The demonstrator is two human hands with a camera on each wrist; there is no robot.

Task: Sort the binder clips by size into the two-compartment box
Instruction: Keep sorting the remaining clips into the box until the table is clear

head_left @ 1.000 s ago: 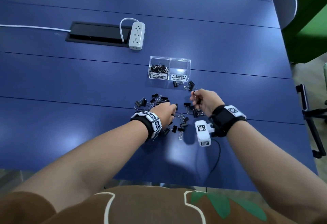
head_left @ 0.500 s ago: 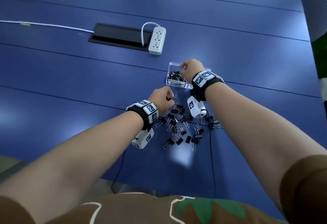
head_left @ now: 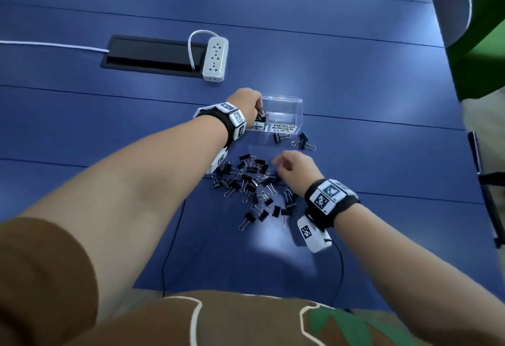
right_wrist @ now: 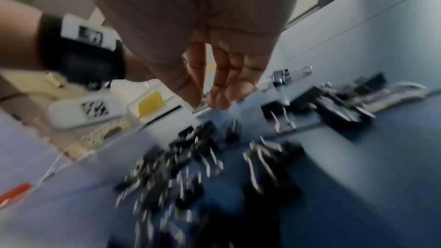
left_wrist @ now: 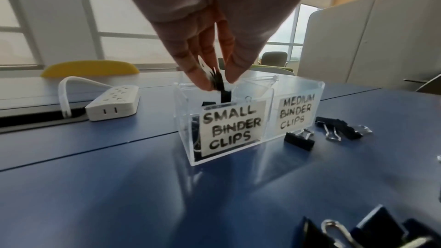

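Both forearms bare. Short brown sleeves [head_left: 41, 272]; shirt front brown with a white outline and a green patch [head_left: 336, 324]. Each wrist has a black strap [head_left: 332, 209] topped with white blocks printed with black-and-white square markers [head_left: 326, 195]. Under each wrist hangs a white camera housing [head_left: 311, 235] with its own marker, and a thin black cable [head_left: 340, 269] trails back from it.

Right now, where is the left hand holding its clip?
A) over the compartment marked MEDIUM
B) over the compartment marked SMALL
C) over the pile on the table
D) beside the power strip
B: the left hand pinches a clip just above the SMALL compartment of the box.
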